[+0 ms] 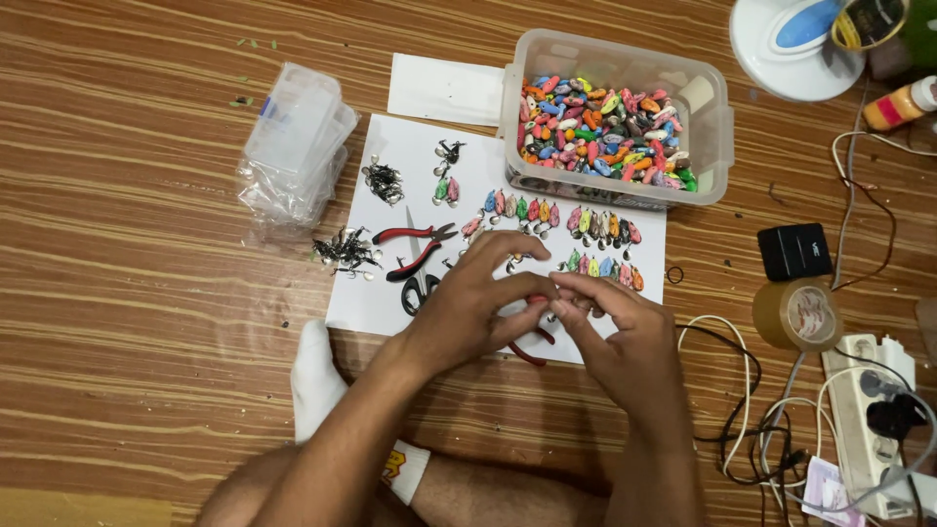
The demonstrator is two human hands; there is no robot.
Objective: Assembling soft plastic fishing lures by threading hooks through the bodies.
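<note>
Fingers (571,293) of both hands pinched together on red-handled pliers (532,342) above white paper sheet (361,293).

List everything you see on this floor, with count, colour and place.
plastic tub: one, clear, top centre, full of multicoloured lures
loose lures: many, multicoloured, in rows on the paper
white paper: one sheet, centre
pliers: one, red-handled, on the paper
hooks: two dark piles, paper's left part
clear boxes: a stack, upper left
tape roll: one, brown, right
power strip: one, white, lower right
left hand: meets right hand above the paper
</note>
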